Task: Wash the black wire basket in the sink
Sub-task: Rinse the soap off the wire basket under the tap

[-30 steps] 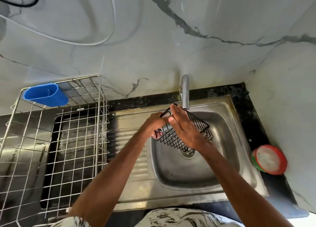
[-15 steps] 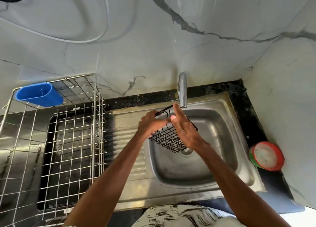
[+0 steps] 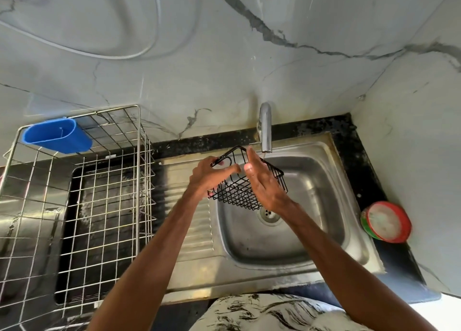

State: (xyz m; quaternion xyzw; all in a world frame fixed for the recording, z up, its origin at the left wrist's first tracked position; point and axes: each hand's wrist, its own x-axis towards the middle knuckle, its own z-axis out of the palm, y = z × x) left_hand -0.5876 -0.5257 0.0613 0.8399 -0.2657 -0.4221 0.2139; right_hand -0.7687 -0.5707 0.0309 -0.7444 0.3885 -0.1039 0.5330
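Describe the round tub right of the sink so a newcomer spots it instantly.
Find the steel sink, then the black counter strip along its right edge, against the marble side wall. The round tub sits there. Red rim, green side and whitish top set it apart; the only other bright item, a blue holder, hangs far left.

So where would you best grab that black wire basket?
The rim wire at its left end, from the left, as the left hand does. The black wire basket hangs tilted under the tap, so this likely leaves its mesh free for the right hand.
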